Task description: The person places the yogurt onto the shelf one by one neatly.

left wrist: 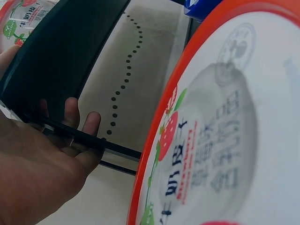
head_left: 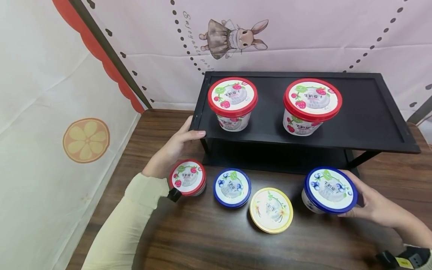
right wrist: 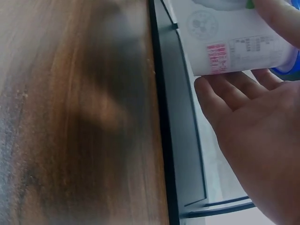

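In the head view my right hand (head_left: pixel 374 204) grips a blue-lidded tub (head_left: pixel 330 189) with blueberry pictures, in front of the black shelf (head_left: pixel 357 108). The right wrist view shows thumb and fingers round the white side of this tub (right wrist: pixel 234 42), above the table surface. My left hand (head_left: pixel 175 144) holds the shelf's left end, thumb over the top board. From the left wrist, its fingers (left wrist: pixel 91 123) curl at the shelf frame. Close by that wrist stands a red-lidded tub (head_left: pixel 187 176) with strawberries on its lid.
Two red-lidded tubs, one left (head_left: pixel 233 97) and one right (head_left: pixel 312 97), stand on the top board. On the wooden table (head_left: pixel 209 240), another blue-lidded tub (head_left: pixel 232 187) and a yellow-lidded tub (head_left: pixel 271 210) stand before the shelf. A printed cloth (head_left: pixel 303 33) hangs behind.
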Tool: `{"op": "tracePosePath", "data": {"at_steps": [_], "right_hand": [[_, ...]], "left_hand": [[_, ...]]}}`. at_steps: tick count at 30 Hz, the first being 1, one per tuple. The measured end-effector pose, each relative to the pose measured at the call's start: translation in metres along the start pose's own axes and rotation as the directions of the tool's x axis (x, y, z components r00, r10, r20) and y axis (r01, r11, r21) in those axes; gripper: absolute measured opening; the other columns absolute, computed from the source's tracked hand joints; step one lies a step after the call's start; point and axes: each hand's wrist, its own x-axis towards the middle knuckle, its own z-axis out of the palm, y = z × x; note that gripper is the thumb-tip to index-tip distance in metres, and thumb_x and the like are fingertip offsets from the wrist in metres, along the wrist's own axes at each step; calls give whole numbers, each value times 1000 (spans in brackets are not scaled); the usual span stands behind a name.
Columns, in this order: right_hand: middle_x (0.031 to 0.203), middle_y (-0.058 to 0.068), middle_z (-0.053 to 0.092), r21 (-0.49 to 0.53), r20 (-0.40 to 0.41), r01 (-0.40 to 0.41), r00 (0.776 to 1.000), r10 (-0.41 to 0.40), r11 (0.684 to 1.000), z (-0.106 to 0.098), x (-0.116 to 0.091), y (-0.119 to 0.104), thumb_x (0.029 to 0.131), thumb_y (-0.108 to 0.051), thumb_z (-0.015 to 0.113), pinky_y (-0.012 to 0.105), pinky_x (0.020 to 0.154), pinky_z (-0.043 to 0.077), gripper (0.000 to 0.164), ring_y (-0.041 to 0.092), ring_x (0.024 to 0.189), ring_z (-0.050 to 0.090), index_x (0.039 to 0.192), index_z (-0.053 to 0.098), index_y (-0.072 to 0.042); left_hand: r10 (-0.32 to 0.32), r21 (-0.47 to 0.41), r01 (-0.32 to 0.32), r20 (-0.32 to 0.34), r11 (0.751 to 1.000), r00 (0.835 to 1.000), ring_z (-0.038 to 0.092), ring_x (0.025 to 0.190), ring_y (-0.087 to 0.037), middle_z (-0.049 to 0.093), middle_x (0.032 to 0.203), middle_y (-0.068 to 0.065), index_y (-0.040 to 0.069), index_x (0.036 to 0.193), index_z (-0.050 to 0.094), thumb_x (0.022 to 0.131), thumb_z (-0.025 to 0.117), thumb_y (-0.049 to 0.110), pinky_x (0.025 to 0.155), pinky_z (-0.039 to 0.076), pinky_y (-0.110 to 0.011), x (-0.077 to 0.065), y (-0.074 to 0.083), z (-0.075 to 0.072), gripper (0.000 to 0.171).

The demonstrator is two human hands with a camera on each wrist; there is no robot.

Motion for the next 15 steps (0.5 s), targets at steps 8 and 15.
{"op": "tracePosePath", "data": {"at_steps": [8,15], "right_hand": [[144,-15,35,-50,-77,19,997,-22,999,-7,-6,0,76,24,66,16,85,45,98,-4,124,40,156,15,-5],[143,-12,41,-70,-164,41,985,-52,997,-13,-10,3,73,26,63,11,88,37,95,-1,125,40,154,25,-7]], "left_hand": [[90,-17,-89,36,996,995,23,134,-26,28,147,-6,21,151,25,95,52,28,111,13,-58,3,-1,-2,62],[88,-7,-88,31,996,996,25,132,-25,29,146,-6,19,150,26,95,52,28,111,16,-56,5,-2,-3,61]]}}
